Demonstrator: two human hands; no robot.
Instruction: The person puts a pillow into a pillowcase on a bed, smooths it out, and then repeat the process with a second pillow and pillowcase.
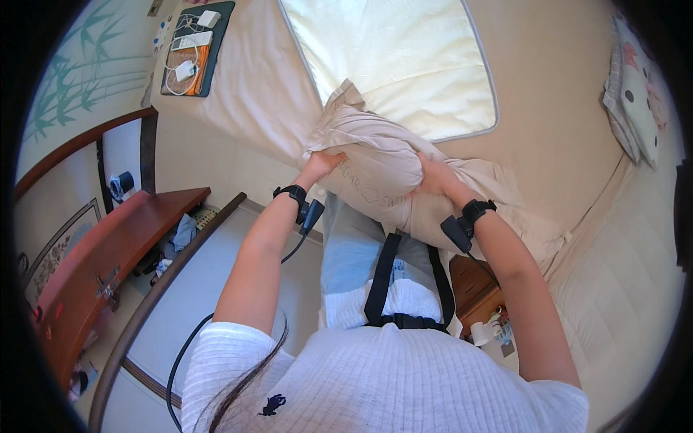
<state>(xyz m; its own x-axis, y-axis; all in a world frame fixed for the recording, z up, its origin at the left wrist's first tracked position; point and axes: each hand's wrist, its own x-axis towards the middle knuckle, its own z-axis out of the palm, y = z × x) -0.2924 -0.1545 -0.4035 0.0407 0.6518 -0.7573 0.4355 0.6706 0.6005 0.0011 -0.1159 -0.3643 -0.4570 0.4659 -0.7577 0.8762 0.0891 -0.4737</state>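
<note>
A beige pillow [372, 184] in a loose, wrinkled case with dark print hangs tilted in front of my body, at the near edge of the bed. My left hand [325, 164] grips its left side, the thumb lying over the cloth. On the right, my right hand [435, 175] is closed on the bunched fabric, with some fingertips hidden in the folds. A crumpled corner of the case sticks up at the far side. Beyond it lies a pale cream mat [404, 65] with grey edging.
A beige sheet [534, 79] covers the bed. At far left sits a dark tray [209, 58] with white chargers and cables. Patterned pillows [635, 94] lean at the far right. A brown wooden shelf [130, 252] and a dark rail [166, 289] stand on my left.
</note>
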